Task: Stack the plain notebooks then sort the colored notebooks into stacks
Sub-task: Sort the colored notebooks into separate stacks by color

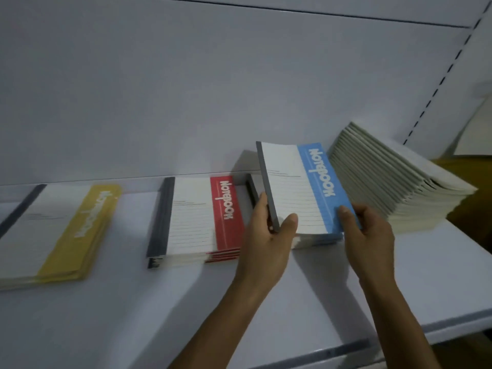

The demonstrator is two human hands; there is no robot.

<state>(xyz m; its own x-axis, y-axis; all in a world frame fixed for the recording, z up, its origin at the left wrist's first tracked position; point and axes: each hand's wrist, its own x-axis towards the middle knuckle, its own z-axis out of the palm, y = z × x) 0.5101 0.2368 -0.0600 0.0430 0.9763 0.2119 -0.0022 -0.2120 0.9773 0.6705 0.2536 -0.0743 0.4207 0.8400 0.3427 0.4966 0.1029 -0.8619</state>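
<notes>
A blue-banded notebook (300,187) is tilted up off a low stack of blue notebooks (316,239). My left hand (266,235) grips its grey spine at the near left corner. My right hand (364,230) holds its near right corner, thumb on the blue band. Left of it lies a stack of red-banded notebooks (197,219), and farther left a stack of yellow-banded notebooks (56,233). To the right, a tall stack of plain pale notebooks (399,177) leans against the shelf's back panel.
All stacks sit on a white shelf (159,310) with a white back panel (186,89). A slotted upright (442,81) runs at the right. A yellow-brown object (468,187) shows behind the plain stack. The shelf's front edge (346,350) runs below my arms.
</notes>
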